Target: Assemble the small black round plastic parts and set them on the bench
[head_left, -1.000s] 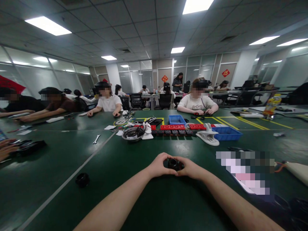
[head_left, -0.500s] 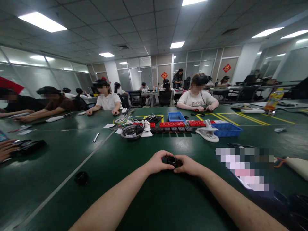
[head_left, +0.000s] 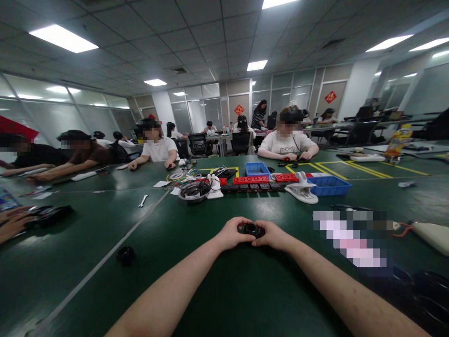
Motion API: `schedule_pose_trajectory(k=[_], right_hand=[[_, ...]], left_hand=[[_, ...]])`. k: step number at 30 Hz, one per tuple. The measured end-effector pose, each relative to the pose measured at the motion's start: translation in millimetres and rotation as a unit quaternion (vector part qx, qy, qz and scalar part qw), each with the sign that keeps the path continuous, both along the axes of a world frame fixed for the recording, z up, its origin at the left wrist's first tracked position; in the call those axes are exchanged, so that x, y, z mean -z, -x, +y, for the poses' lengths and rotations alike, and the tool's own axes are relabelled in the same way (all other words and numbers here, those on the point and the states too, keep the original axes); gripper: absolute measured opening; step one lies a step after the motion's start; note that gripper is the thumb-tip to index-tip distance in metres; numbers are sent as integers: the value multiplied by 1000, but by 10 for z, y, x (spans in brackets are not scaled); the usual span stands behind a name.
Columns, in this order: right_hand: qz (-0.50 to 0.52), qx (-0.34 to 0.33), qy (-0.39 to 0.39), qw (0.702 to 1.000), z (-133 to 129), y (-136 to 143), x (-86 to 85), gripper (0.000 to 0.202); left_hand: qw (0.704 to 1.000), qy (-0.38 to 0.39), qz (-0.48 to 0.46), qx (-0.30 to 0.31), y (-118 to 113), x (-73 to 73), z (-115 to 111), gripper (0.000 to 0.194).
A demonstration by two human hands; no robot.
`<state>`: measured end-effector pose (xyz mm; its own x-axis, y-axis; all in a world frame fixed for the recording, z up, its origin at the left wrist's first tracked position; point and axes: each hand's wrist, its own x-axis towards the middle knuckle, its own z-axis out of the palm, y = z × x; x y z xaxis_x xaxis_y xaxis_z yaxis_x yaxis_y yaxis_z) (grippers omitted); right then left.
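Between both hands, just above or on the green table (head_left: 224, 285), is a small black ring-like part (head_left: 251, 229) with a round opening facing up. My left hand (head_left: 234, 231) grips its left side, thumb in front and fingers curled behind. From the right, my right hand (head_left: 271, 235) pinches the same part with thumb and fingers. Fingers cover its sides, so its full shape is hidden. Farther left on the table lies another small black round part (head_left: 126, 256), apart from both hands.
Beyond my hands stand a red-and-black row of sockets (head_left: 250, 183), a white clamp (head_left: 302, 189), blue bins (head_left: 329, 186) and a bowl of cables (head_left: 193, 191). A wrench (head_left: 143, 201) lies left. Black rings (head_left: 430, 295) sit at lower right. Co-workers sit around; a co-worker's hands (head_left: 14, 220) are at left.
The view has shifted slightly, so the table things appear a little to the side. Both hands keep their hold on the black part, almost unmoved.
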<state>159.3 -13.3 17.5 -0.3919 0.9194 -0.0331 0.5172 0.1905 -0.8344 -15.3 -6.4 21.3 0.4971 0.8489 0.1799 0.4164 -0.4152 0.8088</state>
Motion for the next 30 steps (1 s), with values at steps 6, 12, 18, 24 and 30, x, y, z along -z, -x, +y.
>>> schedule_pose_trajectory(k=[6,12,18,24,30], right_hand=[[-35,57,-42,997,-9,40,83,30],[-110,139,-101,979,-89,146,107,28],[-191,241,-154,939,-272,364,112,23],[-102,159,-144,971,-315,306,38,60],[13,-32,-6,999,-302,88,-259,63]], left_hand=[[997,-23,-40,-69,-86,77,-97,44],[988,-57,-56,-128,-142,124,-160,43],[982,-64,-72,-163,-146,119,-217,39],[985,-4,-96,-141,-109,64,-205,41],[992,80,-97,-11,51,-6,-161,50]])
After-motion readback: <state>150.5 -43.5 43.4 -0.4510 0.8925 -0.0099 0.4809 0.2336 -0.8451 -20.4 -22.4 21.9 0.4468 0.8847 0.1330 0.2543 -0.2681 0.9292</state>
